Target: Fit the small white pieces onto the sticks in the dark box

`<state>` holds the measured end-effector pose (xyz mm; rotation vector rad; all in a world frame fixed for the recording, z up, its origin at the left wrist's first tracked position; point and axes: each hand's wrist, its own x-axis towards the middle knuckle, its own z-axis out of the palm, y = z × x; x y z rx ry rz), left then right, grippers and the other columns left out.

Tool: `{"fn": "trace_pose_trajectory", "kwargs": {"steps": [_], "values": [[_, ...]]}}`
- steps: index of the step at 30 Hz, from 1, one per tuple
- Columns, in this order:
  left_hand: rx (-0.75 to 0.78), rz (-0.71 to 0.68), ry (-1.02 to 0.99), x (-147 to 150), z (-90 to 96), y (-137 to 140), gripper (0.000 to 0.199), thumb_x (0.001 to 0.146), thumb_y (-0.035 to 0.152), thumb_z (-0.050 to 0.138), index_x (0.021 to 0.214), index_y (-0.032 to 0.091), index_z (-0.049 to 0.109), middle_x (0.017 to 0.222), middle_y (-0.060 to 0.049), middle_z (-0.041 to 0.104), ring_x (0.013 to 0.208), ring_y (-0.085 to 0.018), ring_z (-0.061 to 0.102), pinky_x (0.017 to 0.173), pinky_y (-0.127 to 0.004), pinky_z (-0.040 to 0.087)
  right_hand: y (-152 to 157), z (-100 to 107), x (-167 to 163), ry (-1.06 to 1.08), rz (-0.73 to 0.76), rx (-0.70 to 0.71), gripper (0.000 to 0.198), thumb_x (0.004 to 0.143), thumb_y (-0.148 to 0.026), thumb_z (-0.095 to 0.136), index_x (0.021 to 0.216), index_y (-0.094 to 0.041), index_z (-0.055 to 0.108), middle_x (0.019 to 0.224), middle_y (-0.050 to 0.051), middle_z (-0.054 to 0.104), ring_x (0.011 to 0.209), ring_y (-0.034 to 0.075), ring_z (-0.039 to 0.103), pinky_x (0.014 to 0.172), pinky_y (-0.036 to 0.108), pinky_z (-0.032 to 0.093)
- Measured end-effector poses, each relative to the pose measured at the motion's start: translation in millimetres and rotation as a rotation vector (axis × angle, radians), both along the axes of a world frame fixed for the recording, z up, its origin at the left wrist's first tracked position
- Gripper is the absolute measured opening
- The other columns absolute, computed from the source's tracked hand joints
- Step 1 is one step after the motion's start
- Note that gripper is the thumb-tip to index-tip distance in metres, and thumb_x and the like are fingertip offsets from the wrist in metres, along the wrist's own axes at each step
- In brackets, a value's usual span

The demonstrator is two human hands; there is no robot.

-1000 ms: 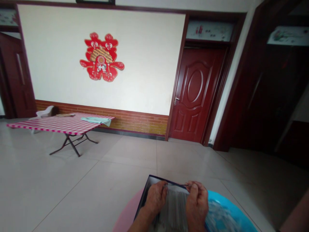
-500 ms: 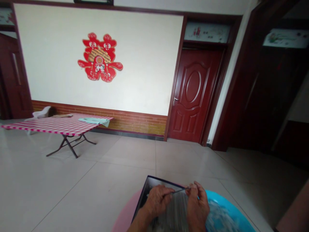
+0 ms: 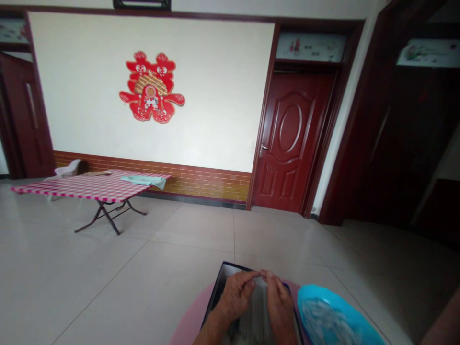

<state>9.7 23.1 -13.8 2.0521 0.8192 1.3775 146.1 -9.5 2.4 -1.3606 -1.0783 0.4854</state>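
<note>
My left hand [image 3: 235, 293] and my right hand [image 3: 280, 304] meet at the fingertips above an open, dark-edged box [image 3: 212, 306]. The fingers of both are closed in a pinch; whatever lies between them is hidden or too small to make out. Below and between the palms, a bundle of thin greyish strips [image 3: 257, 306] lies lengthwise in the box. Just right of my right hand stands a bright blue basin [image 3: 313, 290] holding many loose, pale, clear-looking pieces [image 3: 325, 318], blurred in this view.
Box and basin rest on a pink round surface [image 3: 192, 311]. Farther left stands a folding table [image 3: 89, 187] with a checked cover and a pale green cloth [image 3: 143, 180]. A white chair [image 3: 68, 168] is behind it. A red door [image 3: 287, 143] is in the far wall.
The thin dark stick stretched between both hands is no longer visible. My right hand has moved left and in over the box, its fingertips now against those of my left hand.
</note>
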Motion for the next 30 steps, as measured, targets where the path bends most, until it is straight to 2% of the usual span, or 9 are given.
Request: {"fn": "trace_pose_trajectory", "kwargs": {"steps": [3,7,13,17,20,25,30], "values": [[-0.093,0.052,-0.067,-3,4.7,1,0.042,0.092,0.041,0.042,0.116,0.017,0.067,0.092,-0.007,0.074,0.080,-0.018,0.065,0.078,-0.029,0.051,2,-3,0,-0.009,0.017,-0.015,0.044,0.081,-0.054,0.043,0.092,-0.021,0.070,0.100,0.010,0.073,0.099,0.026,0.065,0.092,0.040,0.047],[-0.158,0.141,-0.124,-9,8.3,5,0.050,0.091,0.045,0.040,0.123,0.014,0.062,0.072,-0.004,0.067,0.065,-0.015,0.058,0.066,-0.026,0.048,4,-7,-4,-0.095,0.056,-0.032,0.037,0.073,-0.051,0.052,0.083,-0.021,0.070,0.091,0.009,0.074,0.089,0.027,0.067,0.084,0.039,0.050],[-0.198,0.201,-0.177,-11,3.6,9,0.048,0.090,0.043,0.040,0.120,0.013,0.063,0.060,0.002,0.053,0.057,-0.013,0.048,0.058,-0.025,0.041,2,-9,-14,-0.306,0.163,-0.010,0.029,0.074,-0.040,0.049,0.080,-0.022,0.070,0.087,0.008,0.074,0.085,0.025,0.067,0.082,0.038,0.051],[-0.233,0.209,-0.176,-10,0.1,12,0.044,0.090,0.039,0.040,0.116,0.012,0.064,0.058,0.003,0.048,0.054,-0.013,0.046,0.056,-0.025,0.039,3,-17,-8,-0.433,0.193,-0.047,0.028,0.071,-0.032,0.045,0.076,-0.021,0.070,0.083,0.008,0.074,0.083,0.025,0.068,0.080,0.039,0.051],[-0.246,0.233,-0.145,-10,0.6,12,0.042,0.090,0.037,0.038,0.114,0.013,0.064,0.056,0.004,0.046,0.053,-0.013,0.044,0.053,-0.024,0.038,6,-25,0,-0.452,0.200,-0.072,0.029,0.070,-0.030,0.044,0.076,-0.021,0.071,0.083,0.008,0.074,0.083,0.026,0.068,0.081,0.040,0.051],[-0.228,0.282,-0.060,-10,7.0,7,0.038,0.090,0.037,0.039,0.104,0.016,0.067,0.058,0.002,0.055,0.056,-0.014,0.050,0.056,-0.023,0.041,8,-29,3,-0.453,0.163,-0.079,0.028,0.071,-0.026,0.045,0.077,-0.020,0.071,0.085,0.009,0.074,0.084,0.025,0.068,0.081,0.037,0.050],[-0.179,0.236,-0.021,-6,9.2,2,0.034,0.090,0.039,0.041,0.093,0.019,0.069,0.075,-0.001,0.069,0.066,-0.015,0.061,0.066,-0.023,0.046,4,-28,1,-0.493,0.145,-0.050,0.027,0.073,-0.019,0.045,0.079,-0.020,0.072,0.084,0.008,0.074,0.083,0.022,0.067,0.080,0.033,0.049]]}}
